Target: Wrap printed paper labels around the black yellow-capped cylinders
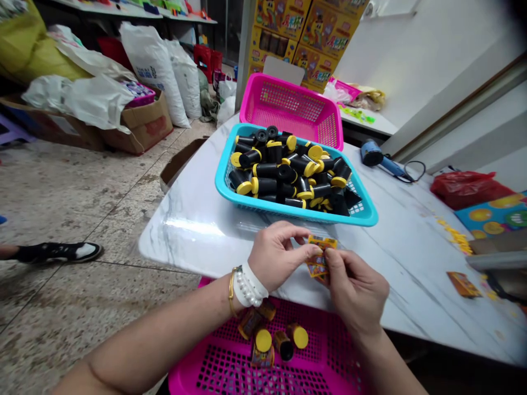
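Observation:
My left hand (275, 255) and my right hand (358, 288) meet over the table's front edge. Both pinch a small yellow-orange printed label (323, 242) between thumbs and fingers; whether it is one piece or several I cannot tell. Just beyond them stands a turquoise basket (366, 215), heaped with black canisters (267, 170) that have yellow lids. Below my hands is a pink basket (222, 359). Several canisters with printed wraps (263, 341) lie in it, some showing yellow lids. A flat stack of printed labels (463, 284) rests on the table to the right.
Behind the turquoise basket sits another pink basket (294, 107). A blue heat gun (373, 153) with a cord lies on the marble-patterned table (177, 236). Red plastic bag (469, 186) and yellow scraps (455, 236) are at right. Sacks (152, 71), cartons and someone's shoe (78, 251) are at left.

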